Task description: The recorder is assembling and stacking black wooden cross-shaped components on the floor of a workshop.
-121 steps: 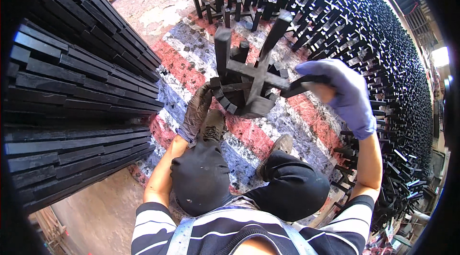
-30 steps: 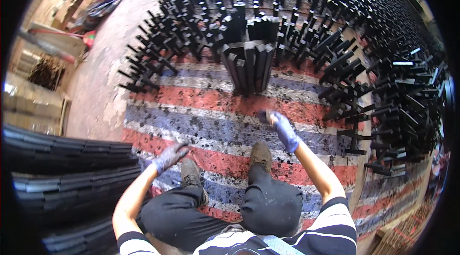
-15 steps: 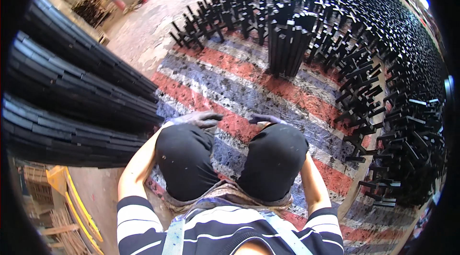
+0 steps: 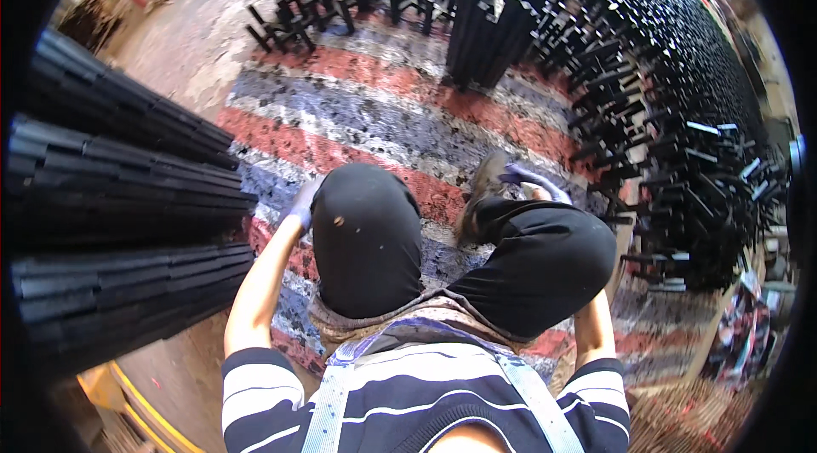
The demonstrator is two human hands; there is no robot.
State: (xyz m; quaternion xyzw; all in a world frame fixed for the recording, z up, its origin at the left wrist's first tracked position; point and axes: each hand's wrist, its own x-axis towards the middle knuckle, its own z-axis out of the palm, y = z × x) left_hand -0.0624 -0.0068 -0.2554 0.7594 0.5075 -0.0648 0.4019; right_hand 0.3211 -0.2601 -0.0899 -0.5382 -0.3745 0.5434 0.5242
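My left hand (image 4: 304, 203), in a purplish glove, is at the outer side of my left knee. Its fingers are hidden behind the knee, so I cannot tell whether it holds anything. Beyond my right shin my right hand (image 4: 538, 184), also gloved, shows its fingers stretched out and apart, with nothing visible in them. It is close to my dark shoe (image 4: 485, 185). An upright bundle of black sticks (image 4: 481, 48) stands on the striped sheet (image 4: 340, 100) ahead of me. Stacked long black strips (image 4: 128, 163) rise to the left of my left arm.
Black cross-shaped stick pieces (image 4: 587, 36) stand densely from the far side round to the right. A looser heap of black pieces (image 4: 698, 206) lies at the right. Yellow metal equipment (image 4: 106, 389) is at the lower left, and crumpled cloth (image 4: 740, 329) at the lower right.
My knees have spread and my right leg has tilted outward, baring the shoe. My left hand has drawn back beside the knee; the right has moved rightward. The whole view has shifted.
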